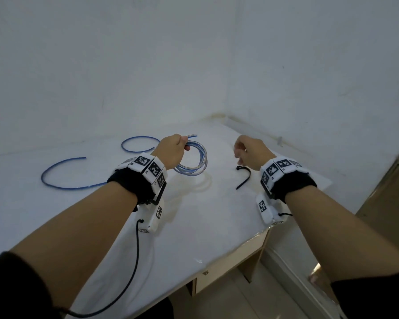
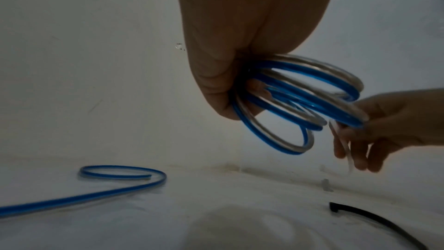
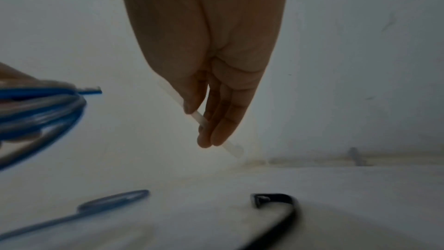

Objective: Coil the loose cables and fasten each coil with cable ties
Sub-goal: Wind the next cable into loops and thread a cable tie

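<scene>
My left hand point(image 1: 171, 149) point(image 2: 230, 75) grips a coil of blue and clear cable point(image 1: 194, 161) point(image 2: 300, 102) point(image 3: 40, 113) above the white table, the loops hanging to its right and one cable end poking out past the thumb. My right hand point(image 1: 247, 151) point(image 3: 204, 113) is raised to the right of the coil and pinches a thin white cable tie point(image 3: 200, 118) point(image 2: 341, 147) between thumb and fingers. A black cable tie point(image 1: 244, 177) point(image 2: 374, 220) point(image 3: 276, 214) lies curved on the table below the right hand. A loose blue cable point(image 1: 65, 178) point(image 2: 100, 191) point(image 3: 100, 208) sprawls on the table at the left.
The white table point(image 1: 194, 215) stands in a corner, walls behind and to the right. Its front right edge point(image 1: 240, 245) drops to a wooden drawer unit and floor. A black wire runs from the left wrist band down the arm.
</scene>
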